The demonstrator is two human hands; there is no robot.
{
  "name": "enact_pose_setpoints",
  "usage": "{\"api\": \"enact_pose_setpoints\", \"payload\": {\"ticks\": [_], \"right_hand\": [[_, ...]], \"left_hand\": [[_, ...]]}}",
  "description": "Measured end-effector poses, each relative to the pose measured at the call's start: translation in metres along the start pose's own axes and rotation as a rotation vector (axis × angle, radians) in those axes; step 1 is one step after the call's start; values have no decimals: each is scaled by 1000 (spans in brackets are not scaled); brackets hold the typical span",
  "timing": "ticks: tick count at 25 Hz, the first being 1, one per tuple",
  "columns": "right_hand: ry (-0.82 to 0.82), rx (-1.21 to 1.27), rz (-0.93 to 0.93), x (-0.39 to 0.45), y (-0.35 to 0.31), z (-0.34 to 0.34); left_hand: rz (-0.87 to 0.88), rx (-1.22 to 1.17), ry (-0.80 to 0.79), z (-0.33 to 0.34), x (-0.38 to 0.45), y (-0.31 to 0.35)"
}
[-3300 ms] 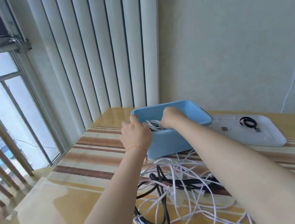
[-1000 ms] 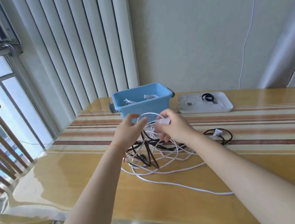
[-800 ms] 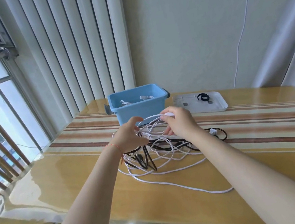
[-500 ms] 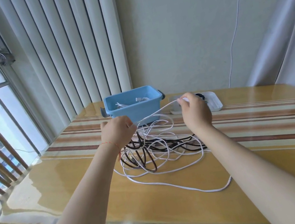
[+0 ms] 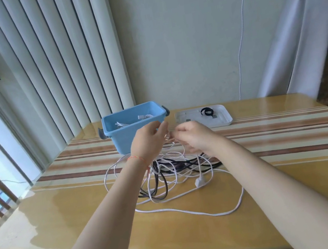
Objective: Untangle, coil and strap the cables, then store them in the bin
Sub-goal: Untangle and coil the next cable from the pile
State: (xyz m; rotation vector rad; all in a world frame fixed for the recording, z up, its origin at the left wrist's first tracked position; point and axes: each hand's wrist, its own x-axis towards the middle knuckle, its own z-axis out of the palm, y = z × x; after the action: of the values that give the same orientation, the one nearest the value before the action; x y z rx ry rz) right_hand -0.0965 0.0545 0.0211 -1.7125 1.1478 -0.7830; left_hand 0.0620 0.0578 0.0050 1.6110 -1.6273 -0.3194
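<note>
Both hands were raised above the tangled cables point(image 5: 173, 171), which lay on the desk point(image 5: 278, 181) in front of the blue bin point(image 5: 135, 127). The right hand point(image 5: 194, 137) pinched a white cable; the left hand point(image 5: 149, 143) had its fingers curled, its grip indiscernible.

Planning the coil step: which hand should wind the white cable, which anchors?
Probably left hand winds: its fingers are loosely spread beside the strand. Right hand anchors, its grip curled round the white cable above the tangle.
</note>
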Motion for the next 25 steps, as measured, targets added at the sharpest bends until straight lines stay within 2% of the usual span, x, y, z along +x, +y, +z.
{"api": "enact_pose_setpoints", "payload": {"ticks": [4, 6, 8, 11, 13, 16, 18, 19, 21, 22, 23, 25], "right_hand": [[720, -161, -14, 9, 9, -44], [876, -372, 57, 8, 15, -56], [802, -594, 128, 5, 19, -58], [480, -742, 287, 5, 29, -57], [288, -745, 337, 6, 34, -56], [95, -573, 215, 3, 33, -42], [64, -470, 139, 1, 30, -30], [103, -478, 90, 3, 30, -26], [324, -513, -26, 6, 25, -19], [437, -446, -66, 5, 21, -17], [468, -333, -76, 4, 16, -15], [298, -202, -23, -2, 5, -7]], "left_hand": [[-102, 7, 4, 1, -2, -17], [-122, -36, -13, 5, -2, -21], [-108, -93, -57, 7, 0, -20], [-63, -124, -95, 8, 7, -13], [-36, -83, -83, 11, 9, -9], [-27, -65, -46, 16, 13, -5], [-35, -143, -11, 13, 18, 2], [-29, -198, 3, 9, 22, 6], [-4, -241, 32, 3, 26, 17], [2, -226, 46, 1, 28, 21], [-2, -214, 62, 1, 30, 24], [-16, -240, 80, 4, 34, 33]]}}
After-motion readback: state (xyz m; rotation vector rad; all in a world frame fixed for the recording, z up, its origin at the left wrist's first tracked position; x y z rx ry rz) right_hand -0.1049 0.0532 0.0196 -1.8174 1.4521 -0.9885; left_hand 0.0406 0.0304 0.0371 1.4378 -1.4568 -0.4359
